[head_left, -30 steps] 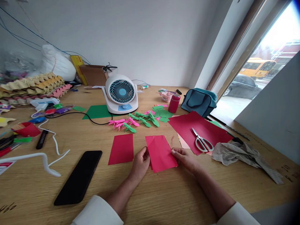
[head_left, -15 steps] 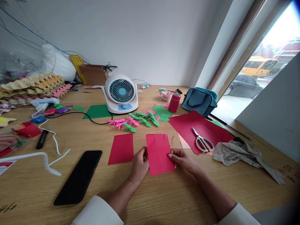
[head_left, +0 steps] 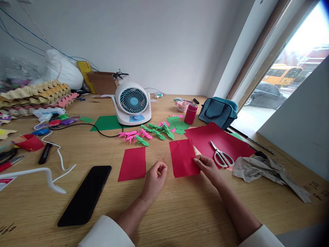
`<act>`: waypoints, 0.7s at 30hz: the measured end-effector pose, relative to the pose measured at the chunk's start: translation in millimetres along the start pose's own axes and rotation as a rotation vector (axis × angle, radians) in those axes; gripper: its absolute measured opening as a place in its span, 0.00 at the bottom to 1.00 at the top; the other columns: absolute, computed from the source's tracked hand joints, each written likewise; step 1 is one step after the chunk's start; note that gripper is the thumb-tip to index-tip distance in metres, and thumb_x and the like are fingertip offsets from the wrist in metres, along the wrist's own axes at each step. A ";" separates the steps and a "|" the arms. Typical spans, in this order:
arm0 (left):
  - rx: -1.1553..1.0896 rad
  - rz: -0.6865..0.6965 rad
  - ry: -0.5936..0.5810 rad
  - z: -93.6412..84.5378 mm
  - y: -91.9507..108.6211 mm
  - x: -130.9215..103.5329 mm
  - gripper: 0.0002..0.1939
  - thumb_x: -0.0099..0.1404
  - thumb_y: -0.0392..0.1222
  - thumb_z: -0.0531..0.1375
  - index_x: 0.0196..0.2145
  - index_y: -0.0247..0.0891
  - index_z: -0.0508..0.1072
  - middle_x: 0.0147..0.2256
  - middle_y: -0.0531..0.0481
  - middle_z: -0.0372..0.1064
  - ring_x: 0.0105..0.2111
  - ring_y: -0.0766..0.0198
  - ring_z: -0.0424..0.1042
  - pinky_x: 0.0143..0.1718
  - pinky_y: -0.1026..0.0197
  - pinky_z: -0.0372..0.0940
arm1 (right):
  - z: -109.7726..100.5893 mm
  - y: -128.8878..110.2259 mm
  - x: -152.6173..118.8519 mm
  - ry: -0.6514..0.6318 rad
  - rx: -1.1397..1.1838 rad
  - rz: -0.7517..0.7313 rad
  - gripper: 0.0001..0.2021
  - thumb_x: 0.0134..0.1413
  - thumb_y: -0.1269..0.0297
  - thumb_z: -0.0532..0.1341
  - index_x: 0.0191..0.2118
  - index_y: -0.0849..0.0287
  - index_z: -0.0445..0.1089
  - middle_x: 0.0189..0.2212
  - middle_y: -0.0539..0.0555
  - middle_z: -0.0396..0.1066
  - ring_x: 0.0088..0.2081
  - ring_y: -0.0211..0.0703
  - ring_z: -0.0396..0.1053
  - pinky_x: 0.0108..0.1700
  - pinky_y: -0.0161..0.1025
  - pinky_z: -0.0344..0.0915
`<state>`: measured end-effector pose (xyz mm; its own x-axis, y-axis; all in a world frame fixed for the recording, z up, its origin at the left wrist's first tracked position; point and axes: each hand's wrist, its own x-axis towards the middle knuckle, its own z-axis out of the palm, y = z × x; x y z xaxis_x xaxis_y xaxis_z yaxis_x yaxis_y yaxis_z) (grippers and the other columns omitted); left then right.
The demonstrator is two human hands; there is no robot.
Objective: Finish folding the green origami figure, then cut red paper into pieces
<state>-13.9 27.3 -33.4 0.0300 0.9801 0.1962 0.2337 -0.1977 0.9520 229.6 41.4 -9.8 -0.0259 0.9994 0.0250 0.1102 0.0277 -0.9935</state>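
My right hand [head_left: 207,167] pinches the right edge of a red sheet of paper [head_left: 183,159], thumb on top, just over the table. To the left of that sheet, my left hand [head_left: 155,178] has its fingers curled in with nothing visible in them. It is apart from the paper. Beside it, a second red paper rectangle [head_left: 132,164] lies flat on the table. White-handled scissors [head_left: 222,156] rest on a larger red sheet [head_left: 235,140] to the right of my right hand.
Pink and green paper cutouts [head_left: 154,132] lie in front of a white fan [head_left: 134,103]. A black phone [head_left: 86,195] is at front left. A red flask [head_left: 190,114], a blue bag [head_left: 218,112] and a grey cloth [head_left: 257,168] are on the right.
My left hand has let go of the red sheet. My right hand has moved the sheet right and away from me. Another person's hand at the far left has gone from view.
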 end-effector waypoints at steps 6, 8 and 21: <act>0.030 0.007 0.001 -0.4 -1.4 -0.3 0.05 0.62 0.41 0.56 0.31 0.39 0.70 0.28 0.53 0.67 0.27 0.66 0.64 0.26 0.67 0.58 | -23.5 7.6 8.5 0.177 -0.010 -0.025 0.21 0.49 0.44 0.66 0.25 0.59 0.66 0.20 0.46 0.61 0.22 0.33 0.53 0.24 0.33 0.50; 0.037 0.011 0.002 -0.5 -1.5 -0.2 0.05 0.62 0.41 0.56 0.31 0.39 0.70 0.28 0.53 0.67 0.28 0.66 0.64 0.26 0.67 0.58 | -31.0 8.8 10.0 0.222 -0.029 -0.024 0.21 0.50 0.44 0.65 0.26 0.58 0.67 0.19 0.46 0.62 0.21 0.33 0.53 0.24 0.33 0.51; 0.081 0.052 -0.003 -0.1 -4.4 0.9 0.05 0.63 0.40 0.55 0.32 0.38 0.69 0.28 0.54 0.68 0.24 0.68 0.61 0.27 0.66 0.58 | -61.0 20.1 23.6 0.460 -0.254 -0.079 0.24 0.49 0.39 0.59 0.31 0.59 0.73 0.21 0.50 0.71 0.24 0.41 0.66 0.26 0.35 0.61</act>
<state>-15.1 29.0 -37.4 0.0475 0.9685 0.2443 0.3095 -0.2468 0.9183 291.7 67.0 -22.5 0.3885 0.8991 0.2017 0.3644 0.0512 -0.9298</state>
